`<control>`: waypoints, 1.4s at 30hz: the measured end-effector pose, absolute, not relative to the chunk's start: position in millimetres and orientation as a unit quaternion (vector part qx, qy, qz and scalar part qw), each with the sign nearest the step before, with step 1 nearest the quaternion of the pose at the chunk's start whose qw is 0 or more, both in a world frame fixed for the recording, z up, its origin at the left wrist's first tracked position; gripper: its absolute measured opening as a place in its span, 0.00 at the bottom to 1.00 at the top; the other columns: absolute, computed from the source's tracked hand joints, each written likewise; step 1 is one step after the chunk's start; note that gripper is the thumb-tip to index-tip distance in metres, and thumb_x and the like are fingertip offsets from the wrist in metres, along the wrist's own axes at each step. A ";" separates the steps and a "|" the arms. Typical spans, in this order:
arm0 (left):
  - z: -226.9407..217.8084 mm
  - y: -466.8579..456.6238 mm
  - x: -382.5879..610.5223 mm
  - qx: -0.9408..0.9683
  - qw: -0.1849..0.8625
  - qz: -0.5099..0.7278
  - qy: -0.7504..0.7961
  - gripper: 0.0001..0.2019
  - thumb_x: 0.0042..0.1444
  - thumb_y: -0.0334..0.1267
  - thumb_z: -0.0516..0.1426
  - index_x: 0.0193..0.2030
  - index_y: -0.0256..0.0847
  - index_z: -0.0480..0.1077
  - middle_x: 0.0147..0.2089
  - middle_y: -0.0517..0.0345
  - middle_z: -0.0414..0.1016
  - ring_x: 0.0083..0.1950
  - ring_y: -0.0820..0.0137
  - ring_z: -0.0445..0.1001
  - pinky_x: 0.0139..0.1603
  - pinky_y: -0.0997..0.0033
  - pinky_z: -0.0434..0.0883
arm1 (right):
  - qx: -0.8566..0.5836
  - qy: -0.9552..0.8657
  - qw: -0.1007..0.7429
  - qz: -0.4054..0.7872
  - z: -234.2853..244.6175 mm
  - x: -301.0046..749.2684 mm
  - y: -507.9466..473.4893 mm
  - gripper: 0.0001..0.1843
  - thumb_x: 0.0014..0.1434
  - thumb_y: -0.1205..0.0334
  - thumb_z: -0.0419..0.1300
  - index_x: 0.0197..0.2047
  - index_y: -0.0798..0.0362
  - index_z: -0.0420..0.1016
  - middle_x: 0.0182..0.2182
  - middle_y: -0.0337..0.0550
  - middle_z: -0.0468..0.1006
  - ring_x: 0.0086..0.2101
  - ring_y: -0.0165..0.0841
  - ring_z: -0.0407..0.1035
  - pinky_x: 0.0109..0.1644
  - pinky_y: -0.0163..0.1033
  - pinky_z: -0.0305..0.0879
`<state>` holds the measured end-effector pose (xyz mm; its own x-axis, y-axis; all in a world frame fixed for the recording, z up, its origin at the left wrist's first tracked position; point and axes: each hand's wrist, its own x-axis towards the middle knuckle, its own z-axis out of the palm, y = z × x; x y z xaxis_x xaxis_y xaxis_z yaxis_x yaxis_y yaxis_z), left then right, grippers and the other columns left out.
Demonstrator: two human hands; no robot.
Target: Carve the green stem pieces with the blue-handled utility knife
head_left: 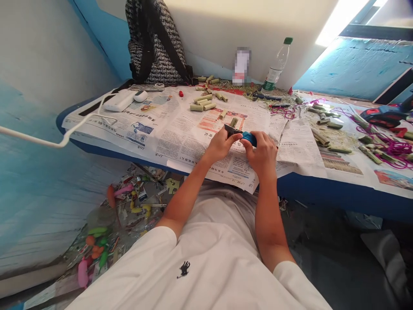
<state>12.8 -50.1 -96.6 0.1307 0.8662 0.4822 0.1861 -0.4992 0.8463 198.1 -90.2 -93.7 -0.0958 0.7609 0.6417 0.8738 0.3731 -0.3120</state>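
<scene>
Just above the newspaper-covered table, my right hand (263, 150) is closed around the blue handle of a tool (249, 137) with a dark, flat, blade-like part. Its exact kind is not clear. My left hand (221, 144) is closed too, its thumb and fingers pinching the dark end, and both hands meet at the tool. Right behind the dark part shows a short green stem piece (233, 122), perhaps bamboo; whether it touches the tool I cannot tell. Farther back lie another cut piece (223, 114) and a small group of pale green tube pieces (203, 104).
Behind stand a patterned backpack (158, 47) and a plastic bottle (275, 69). To the right lie purple string (398, 148), green stem pieces (369, 154) and a blue-black power tool (383, 116). A white cable (48, 141) crosses at left. Balloons (97, 247) and litter cover the floor.
</scene>
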 end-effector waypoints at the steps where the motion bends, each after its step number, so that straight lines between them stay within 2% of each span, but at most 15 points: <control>1: -97.6 -51.9 13.3 0.677 0.310 0.535 0.399 0.28 0.60 0.70 0.62 0.38 0.43 0.70 0.32 0.57 0.73 0.40 0.62 0.75 0.46 0.62 0.70 | -0.550 -0.744 0.373 -0.071 -92.6 198.7 -89.5 0.35 0.76 0.30 0.42 0.56 0.49 0.76 0.50 0.54 0.83 0.49 0.50 0.75 0.54 0.52 0.64; 7: -98.4 -55.1 11.6 0.676 0.316 0.538 0.393 0.26 0.61 0.68 0.63 0.40 0.44 0.68 0.36 0.56 0.75 0.43 0.61 0.76 0.50 0.60 0.71 | -0.515 -0.779 0.355 -0.036 -85.6 197.8 -86.0 0.30 0.78 0.35 0.43 0.58 0.48 0.74 0.51 0.54 0.83 0.51 0.50 0.74 0.57 0.54 0.64; 15: -98.9 -58.0 11.4 0.663 0.300 0.556 0.401 0.27 0.63 0.68 0.61 0.48 0.43 0.73 0.41 0.51 0.81 0.54 0.55 0.80 0.58 0.57 0.74 | -0.504 -0.765 0.400 -0.031 -92.0 191.6 -79.9 0.23 0.78 0.39 0.49 0.58 0.46 0.74 0.52 0.52 0.83 0.52 0.49 0.75 0.57 0.53 0.66; 23: -98.9 -58.9 12.0 0.670 0.295 0.549 0.403 0.29 0.63 0.70 0.60 0.46 0.43 0.74 0.40 0.51 0.82 0.48 0.56 0.81 0.54 0.55 0.75 | -0.506 -0.760 0.404 -0.057 -92.9 189.8 -83.0 0.21 0.79 0.42 0.49 0.58 0.46 0.74 0.50 0.50 0.81 0.50 0.48 0.73 0.56 0.52 0.64; 31: -96.0 -62.9 13.3 0.660 0.288 0.556 0.416 0.29 0.63 0.70 0.60 0.48 0.43 0.73 0.39 0.51 0.82 0.52 0.55 0.82 0.56 0.55 0.76 | -0.533 -0.753 0.372 -0.099 -95.0 187.6 -82.8 0.22 0.79 0.43 0.48 0.60 0.47 0.72 0.50 0.52 0.79 0.50 0.48 0.70 0.55 0.51 0.61; 38: -93.0 -63.3 13.8 0.655 0.300 0.556 0.414 0.30 0.62 0.71 0.60 0.47 0.43 0.75 0.38 0.52 0.81 0.51 0.55 0.82 0.56 0.55 0.76 | -0.543 -0.753 0.362 -0.085 -90.8 185.9 -86.7 0.22 0.79 0.44 0.46 0.61 0.47 0.72 0.51 0.54 0.79 0.51 0.49 0.70 0.56 0.52 0.61; 42: -91.5 -62.1 12.7 0.650 0.325 0.556 0.402 0.30 0.61 0.71 0.61 0.45 0.42 0.76 0.34 0.55 0.79 0.48 0.59 0.80 0.54 0.57 0.76 | -0.541 -0.759 0.354 -0.076 -80.6 185.8 -88.5 0.23 0.79 0.43 0.46 0.60 0.46 0.73 0.51 0.53 0.79 0.52 0.51 0.70 0.57 0.54 0.61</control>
<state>12.7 -62.1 -91.5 0.0574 0.8850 0.4621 0.1613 -0.4650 0.8705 185.8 -88.5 -80.6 -0.1640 0.7672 0.6201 0.8748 0.4036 -0.2679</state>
